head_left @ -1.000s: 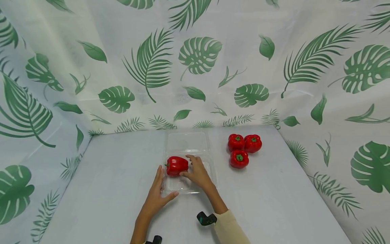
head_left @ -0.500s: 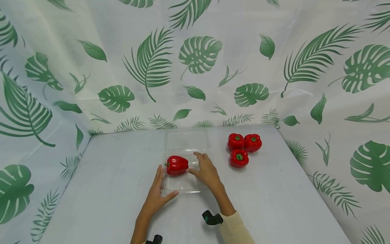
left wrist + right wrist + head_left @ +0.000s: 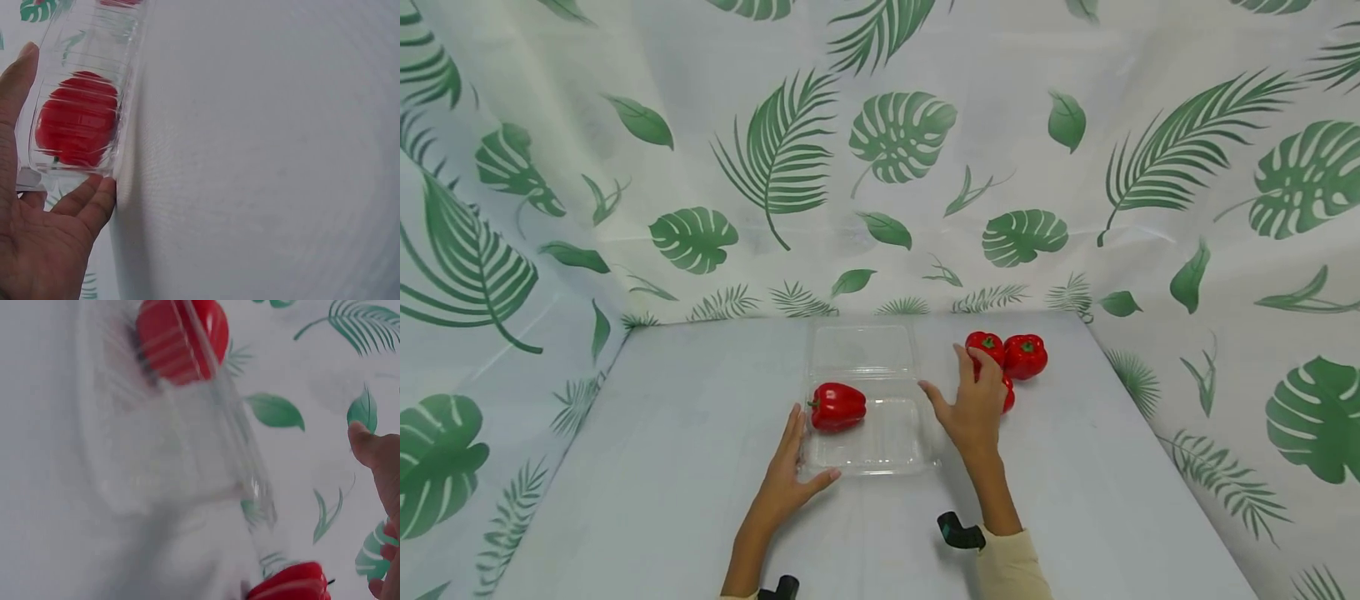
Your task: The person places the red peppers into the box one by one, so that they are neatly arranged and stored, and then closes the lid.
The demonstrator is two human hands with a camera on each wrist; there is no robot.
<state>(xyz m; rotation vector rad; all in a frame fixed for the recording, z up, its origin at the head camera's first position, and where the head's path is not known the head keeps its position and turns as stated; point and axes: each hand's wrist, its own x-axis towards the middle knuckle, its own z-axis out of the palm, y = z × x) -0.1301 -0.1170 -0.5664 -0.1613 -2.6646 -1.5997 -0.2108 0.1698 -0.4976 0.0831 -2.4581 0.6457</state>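
A red bell pepper (image 3: 838, 407) lies on its side in the left part of a clear plastic clamshell box (image 3: 880, 462), its stem pointing left. Along the box's left side rests my left hand (image 3: 786, 483), fingers straight and thumb spread near the front edge. In the left wrist view the pepper (image 3: 78, 119) shows through the ribbed box wall, fingertips at its corner. My right hand (image 3: 973, 408) is right of the box, thumb and fingers apart with nothing between them. It partly hides two more peppers, one at the back (image 3: 985, 343) and one in front (image 3: 1008, 394).
Another red bell pepper (image 3: 1026, 357) stands upright at the right of the group. The box's transparent lid (image 3: 861, 348) lies folded back toward the leaf-print curtain (image 3: 805, 275). A white table (image 3: 685, 433) is underneath.
My right hand has left the pepper in the box and moved right, over to the group of peppers. The left hand stays beside the box. The head view has shifted slightly.
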